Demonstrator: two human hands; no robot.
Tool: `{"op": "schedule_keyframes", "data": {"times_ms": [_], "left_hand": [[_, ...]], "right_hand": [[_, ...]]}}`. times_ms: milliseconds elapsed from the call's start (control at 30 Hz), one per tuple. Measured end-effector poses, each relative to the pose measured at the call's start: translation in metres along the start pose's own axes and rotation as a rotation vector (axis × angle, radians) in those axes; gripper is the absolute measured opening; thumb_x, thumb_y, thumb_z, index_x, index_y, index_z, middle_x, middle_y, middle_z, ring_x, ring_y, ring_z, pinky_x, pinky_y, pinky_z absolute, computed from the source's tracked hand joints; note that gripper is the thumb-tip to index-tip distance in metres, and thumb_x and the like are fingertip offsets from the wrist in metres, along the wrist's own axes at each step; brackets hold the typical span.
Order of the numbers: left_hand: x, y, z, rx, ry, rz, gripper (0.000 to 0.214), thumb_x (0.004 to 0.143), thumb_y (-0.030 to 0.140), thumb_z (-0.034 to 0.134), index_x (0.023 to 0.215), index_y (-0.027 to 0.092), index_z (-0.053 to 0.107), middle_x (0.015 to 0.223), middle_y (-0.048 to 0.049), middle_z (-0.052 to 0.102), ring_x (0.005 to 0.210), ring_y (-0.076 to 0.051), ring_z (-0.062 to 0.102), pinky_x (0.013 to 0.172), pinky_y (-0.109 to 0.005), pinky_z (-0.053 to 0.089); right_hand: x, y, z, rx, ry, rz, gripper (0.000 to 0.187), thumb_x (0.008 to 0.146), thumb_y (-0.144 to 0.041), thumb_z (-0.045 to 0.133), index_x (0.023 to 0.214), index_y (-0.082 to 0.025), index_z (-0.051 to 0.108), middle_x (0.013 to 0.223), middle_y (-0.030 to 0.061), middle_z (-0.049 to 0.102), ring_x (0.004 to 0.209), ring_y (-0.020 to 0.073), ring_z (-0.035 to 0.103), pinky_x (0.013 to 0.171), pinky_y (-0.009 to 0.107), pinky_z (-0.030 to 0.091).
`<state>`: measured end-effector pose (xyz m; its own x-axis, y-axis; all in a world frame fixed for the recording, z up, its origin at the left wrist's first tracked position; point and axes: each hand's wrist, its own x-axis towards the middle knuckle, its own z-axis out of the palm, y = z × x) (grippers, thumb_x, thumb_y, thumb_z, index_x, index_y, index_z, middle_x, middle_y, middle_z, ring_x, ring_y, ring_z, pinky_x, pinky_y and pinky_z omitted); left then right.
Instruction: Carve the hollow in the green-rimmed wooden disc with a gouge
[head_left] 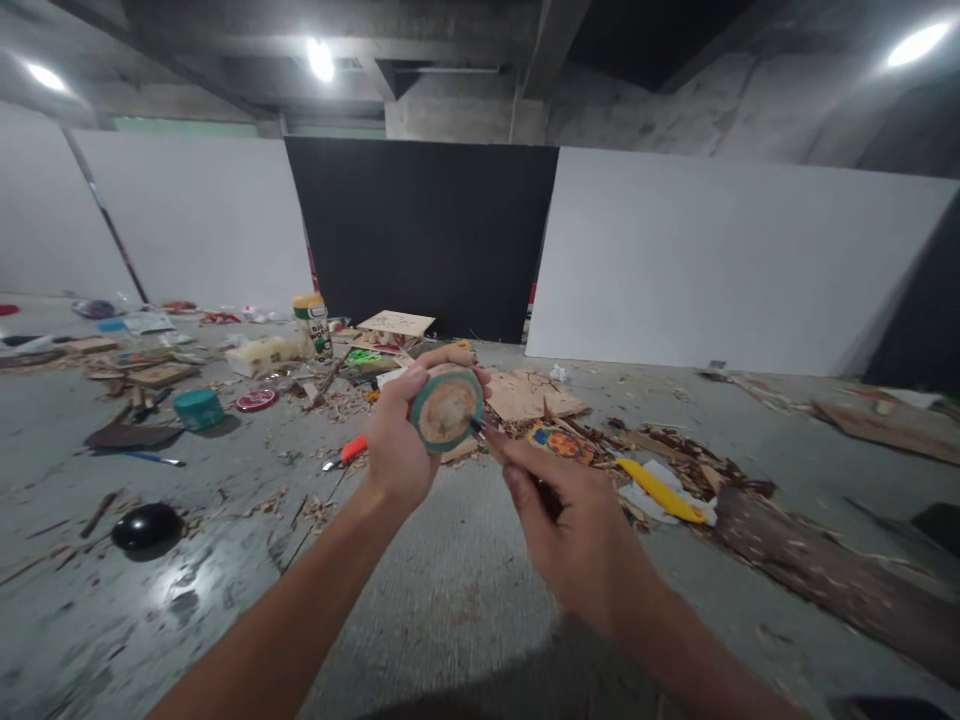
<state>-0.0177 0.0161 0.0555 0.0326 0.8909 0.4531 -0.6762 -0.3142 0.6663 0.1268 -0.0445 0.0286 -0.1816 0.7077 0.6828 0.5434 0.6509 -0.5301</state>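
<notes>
- Wood scraps (pixel 667 450) litter the floor (pixel 450 600); the raised wooden disc (pixel 448 410) hides some.
- Around: one yellow-capped bottle (pixel 313 328), one teal jar (pixel 199 408), one red lid (pixel 256 399), one black dome (pixel 146 527).
- Left hand (pixel 399 430): gripping one teal-rimmed wooden disc above the floor.
- Right hand (pixel 574 515): closed around one thin paintbrush (pixel 478 429), tip by the disc's right edge.

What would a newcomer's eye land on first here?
Probably the round, teal-rimmed tan piece, held centrally in the left hand, with a slim dark-tipped tool in the right hand at its edge. Behind stands a large black panel; a long yellow object lies to the right.
</notes>
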Motion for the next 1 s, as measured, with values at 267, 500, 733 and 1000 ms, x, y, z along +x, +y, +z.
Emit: {"op": "schedule_keyframes", "data": {"times_ms": [267, 500, 733, 1000], "left_hand": [[0.002, 0.000, 0.002, -0.103, 0.085, 0.078, 0.032, 0.085, 0.036, 0.041, 0.090, 0.019, 0.067, 0.088, -0.0114, 0.074, 0.098, -0.030, 0.070, 0.078, -0.044, 0.059], [0.000, 0.008, 0.001, -0.139, -0.044, 0.071, 0.027, 0.076, 0.031, 0.048, 0.090, 0.021, 0.068, 0.092, -0.0095, 0.074, 0.099, -0.032, 0.069, 0.082, -0.049, 0.058], [0.001, 0.007, -0.012, 0.160, -0.112, 0.258, 0.029, 0.083, 0.037, 0.054, 0.086, 0.018, 0.075, 0.087, -0.0108, 0.074, 0.078, -0.026, 0.070, 0.065, -0.036, 0.057], [-0.002, 0.009, -0.018, 0.354, -0.157, 0.212, 0.028, 0.078, 0.032, 0.059, 0.084, 0.015, 0.080, 0.089, -0.0144, 0.076, 0.079, -0.027, 0.069, 0.066, -0.035, 0.055]], "right_hand": [[0.000, -0.008, -0.002, 0.073, -0.026, 0.027, 0.036, 0.092, -0.015, 0.049, 0.122, -0.018, 0.069, 0.121, 0.0091, 0.073, 0.111, 0.0240, 0.070, 0.095, 0.041, 0.057], [-0.001, -0.009, 0.000, 0.003, -0.003, 0.057, 0.035, 0.094, -0.017, 0.047, 0.122, -0.015, 0.068, 0.116, 0.0104, 0.075, 0.105, 0.0247, 0.072, 0.092, 0.041, 0.058], [-0.005, -0.008, 0.004, -0.036, 0.043, -0.003, 0.033, 0.093, -0.016, 0.047, 0.118, -0.015, 0.069, 0.108, 0.0101, 0.077, 0.092, 0.0213, 0.075, 0.081, 0.034, 0.061], [0.000, -0.002, 0.001, -0.002, -0.084, 0.000, 0.035, 0.091, -0.013, 0.050, 0.117, -0.020, 0.073, 0.110, 0.0086, 0.077, 0.093, 0.0237, 0.075, 0.080, 0.038, 0.061]]}}
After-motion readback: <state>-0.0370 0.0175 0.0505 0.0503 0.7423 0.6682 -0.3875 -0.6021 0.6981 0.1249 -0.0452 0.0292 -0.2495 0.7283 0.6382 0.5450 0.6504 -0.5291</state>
